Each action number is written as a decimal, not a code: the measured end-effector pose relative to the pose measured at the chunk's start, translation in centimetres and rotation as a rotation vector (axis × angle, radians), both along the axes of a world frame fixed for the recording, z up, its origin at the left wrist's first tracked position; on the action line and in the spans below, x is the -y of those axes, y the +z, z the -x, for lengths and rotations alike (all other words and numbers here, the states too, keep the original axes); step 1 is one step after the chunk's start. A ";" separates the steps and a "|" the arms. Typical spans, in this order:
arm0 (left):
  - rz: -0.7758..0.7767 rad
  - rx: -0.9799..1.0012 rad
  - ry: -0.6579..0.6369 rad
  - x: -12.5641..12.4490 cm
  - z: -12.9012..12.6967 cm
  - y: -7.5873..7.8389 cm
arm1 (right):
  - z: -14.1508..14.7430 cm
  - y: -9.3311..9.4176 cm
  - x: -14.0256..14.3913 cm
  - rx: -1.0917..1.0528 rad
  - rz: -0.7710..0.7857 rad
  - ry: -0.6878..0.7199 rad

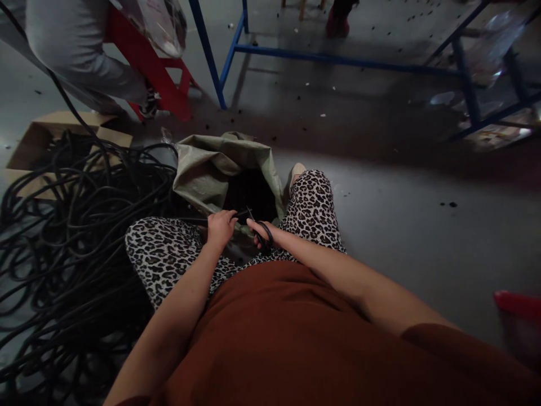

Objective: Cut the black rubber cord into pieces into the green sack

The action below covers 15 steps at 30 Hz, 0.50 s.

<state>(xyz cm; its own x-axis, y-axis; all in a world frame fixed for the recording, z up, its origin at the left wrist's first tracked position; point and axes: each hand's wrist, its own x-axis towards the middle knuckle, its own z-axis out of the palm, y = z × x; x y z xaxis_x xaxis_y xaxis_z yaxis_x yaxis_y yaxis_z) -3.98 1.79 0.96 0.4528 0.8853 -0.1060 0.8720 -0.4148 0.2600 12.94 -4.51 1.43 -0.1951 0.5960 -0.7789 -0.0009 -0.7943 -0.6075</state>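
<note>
Woven plastic sack (211, 169) matt; cables (76, 225) black rubbery; cardboard box (38, 135) dull.

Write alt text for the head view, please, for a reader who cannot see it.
A seated person's left hand grips a black cable while the right hand holds scissors, above an open green sack between the knees. A large tangle of the cable lies at left, by a cardboard box.

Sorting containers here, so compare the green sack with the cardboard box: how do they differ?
The green sack is soft, crumpled woven material; the cardboard box is stiff and flat-sided. The sack stands between the person's knees, before both hands; the box lies further left, behind the black cable pile. Both are open.
</note>
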 end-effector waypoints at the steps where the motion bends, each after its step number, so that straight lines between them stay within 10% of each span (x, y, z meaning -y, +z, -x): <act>1: 0.004 0.000 0.000 0.0 0.0 0.0 | 0.0 0.1 0.0 -0.001 -0.006 -0.004; 15: 0.009 -0.020 0.008 0.2 0.7 0.6 | -0.1 -0.1 0.1 0.233 -0.104 -0.018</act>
